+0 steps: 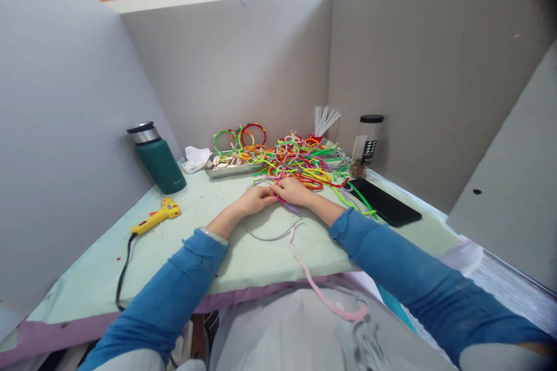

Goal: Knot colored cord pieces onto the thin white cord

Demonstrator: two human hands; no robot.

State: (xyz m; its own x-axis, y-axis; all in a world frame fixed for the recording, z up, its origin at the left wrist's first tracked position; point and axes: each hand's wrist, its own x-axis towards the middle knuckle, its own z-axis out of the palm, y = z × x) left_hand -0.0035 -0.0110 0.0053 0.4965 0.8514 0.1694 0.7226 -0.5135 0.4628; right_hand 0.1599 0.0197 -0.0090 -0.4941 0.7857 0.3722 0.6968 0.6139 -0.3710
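My left hand [256,199] and my right hand [293,191] meet over the middle of the table, fingers closed and pinching. Between them shows a magenta and purple pipe cleaner [290,206]; its middle is hidden by my fingers. A thin grey wire [272,239] curves out below my hands and lies on the cloth, its far ends near my right wrist. Just past my fingertips is a heap of colourful pipe cleaners [300,153]. A pale pink fuzzy strip [310,278] runs from the wire's end over the table edge onto my lap.
Left stand a green bottle [161,165] and a yellow glue gun [156,215] with a black cord. A metal tray [232,170] holds shell-like pieces, with wrapped rings [253,125] behind. Right are a black phone [385,203] and a clear black-lidded container [368,145]. Grey partitions [243,58] enclose the table.
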